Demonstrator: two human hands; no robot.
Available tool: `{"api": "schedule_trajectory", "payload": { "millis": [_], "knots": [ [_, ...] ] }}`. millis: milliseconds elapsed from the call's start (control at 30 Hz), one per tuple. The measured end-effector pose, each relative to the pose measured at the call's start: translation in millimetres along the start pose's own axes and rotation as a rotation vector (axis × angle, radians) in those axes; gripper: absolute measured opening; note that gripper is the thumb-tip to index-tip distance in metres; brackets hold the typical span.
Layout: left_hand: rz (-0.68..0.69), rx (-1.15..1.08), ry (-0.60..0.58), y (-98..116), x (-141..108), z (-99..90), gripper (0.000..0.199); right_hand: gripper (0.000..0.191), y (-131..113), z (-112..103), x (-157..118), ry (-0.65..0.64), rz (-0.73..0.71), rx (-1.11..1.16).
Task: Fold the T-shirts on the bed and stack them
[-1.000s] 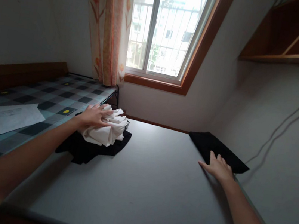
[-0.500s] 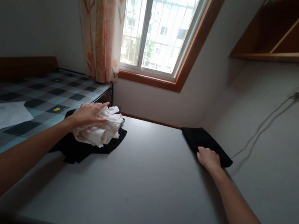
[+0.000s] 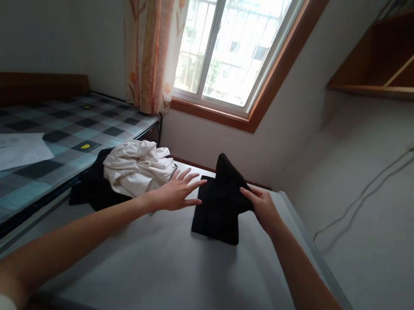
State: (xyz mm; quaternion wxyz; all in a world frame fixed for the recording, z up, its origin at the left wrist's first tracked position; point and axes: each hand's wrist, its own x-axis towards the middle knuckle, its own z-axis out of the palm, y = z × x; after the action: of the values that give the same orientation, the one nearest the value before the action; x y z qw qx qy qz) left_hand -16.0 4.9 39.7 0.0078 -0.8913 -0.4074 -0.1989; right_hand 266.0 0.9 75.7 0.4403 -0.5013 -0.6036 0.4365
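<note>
- A person's two bare arms reach forward over a smooth, pale grey, flat-topped surface (image 3: 173, 270), which stretches under and around the fingers of both hands.
- Right hand (image 3: 267, 212): its fingers are closed on the right-hand side of a folded piece of plain black cloth (image 3: 216, 217), pinching it with the thumb on the near side.
- The black cloth extends leftward from the right fingers, between the two hands. One part juts up to a point beyond and left of that grip; a flatter, squarish part hangs or lies nearer the viewer. Whether its lower edge touches the surface cannot be told.
- Left hand (image 3: 171, 192): its fingers are spread apart and gripping nothing, palm downward. The thumb and index tips overlap the left edge of the black cloth in this view; actual contact cannot be made out.
- Just left of the left fingers sits a crumpled heap of soft white fabric (image 3: 133, 163), resting on a loose spread of black fabric (image 3: 87, 191).
- Farther left of those fingers is a bed with a blue, grey and black checked mattress (image 3: 118, 121), bearing white printed paper sheets (image 3: 10, 154).
- Beyond the fingers hang a cream-and-orange flowered curtain (image 3: 157, 37) and a bright, wood-framed sliding window (image 3: 234, 54).
</note>
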Motion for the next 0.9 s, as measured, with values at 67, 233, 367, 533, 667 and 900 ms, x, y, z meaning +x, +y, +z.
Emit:
{"api": "schedule_trajectory", "payload": {
  "millis": [67, 233, 367, 533, 667, 900],
  "knots": [
    [0.066, -0.053, -0.034, 10.7, -0.6, 6.0, 0.064, 0.031, -5.8, -19.1, 0.5, 0.097, 0.044, 0.112],
    [0.242, -0.173, -0.196, 31.8, 0.7, 32.2, 0.070, 0.024, 22.8, -101.6, -12.8, 0.287, 0.215, -0.087],
    [0.317, -0.113, -0.214, 52.4, 9.4, 58.3, 0.069, 0.027, 70.0, -157.5, -33.6, 0.421, 0.269, -0.218],
    [0.292, -0.075, -0.186, 69.1, 27.4, 74.4, 0.038, 0.040, 108.7, -158.7, -51.9, 0.399, 0.180, -0.501],
    [0.136, -0.340, -0.228, 66.3, 35.9, 76.5, 0.017, 0.048, 109.2, -117.2, -53.0, 0.142, -0.061, -0.702],
    [-0.328, -0.555, 0.347, 26.9, 26.8, 35.7, 0.026, 0.035, 90.6, -50.8, -31.1, -0.044, -0.377, -1.153]
  ]
}}
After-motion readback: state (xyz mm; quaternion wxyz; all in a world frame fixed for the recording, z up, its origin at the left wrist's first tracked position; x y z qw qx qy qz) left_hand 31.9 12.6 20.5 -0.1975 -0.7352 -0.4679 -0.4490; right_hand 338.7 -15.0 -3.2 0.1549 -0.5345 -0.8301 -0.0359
